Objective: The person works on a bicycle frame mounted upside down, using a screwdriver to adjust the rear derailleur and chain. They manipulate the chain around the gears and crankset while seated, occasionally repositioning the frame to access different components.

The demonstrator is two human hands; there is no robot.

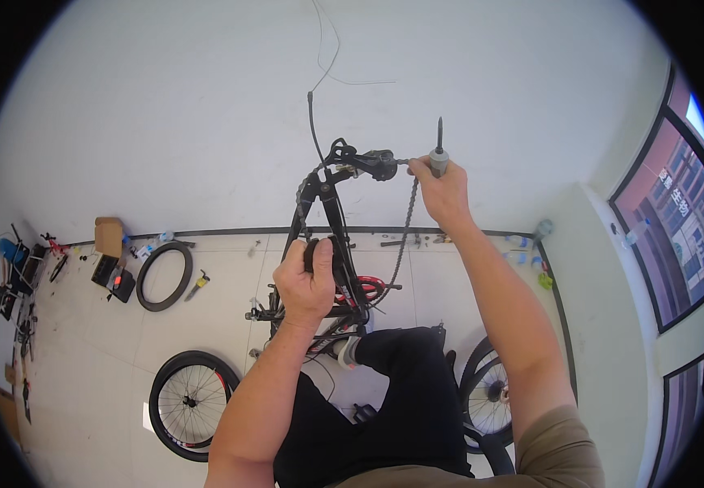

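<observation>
A black bicycle frame stands in front of me, with a rear derailleur at its upper end. My right hand is closed around a screwdriver, its shaft pointing up. Between that thumb and forefinger a stretch of bicycle chain is pinched beside the derailleur; the rest hangs down in a curve. Close to the frame's left tube, my left hand is closed on a dark rounded piece whose kind I cannot make out. Chain also runs down the tube toward this hand.
A thin cable sticks up from the frame against the white wall. One spoked wheel lies at lower left, another wheel at right. A loose tyre, cardboard box and tools lie along the wall. Bottles stand far right.
</observation>
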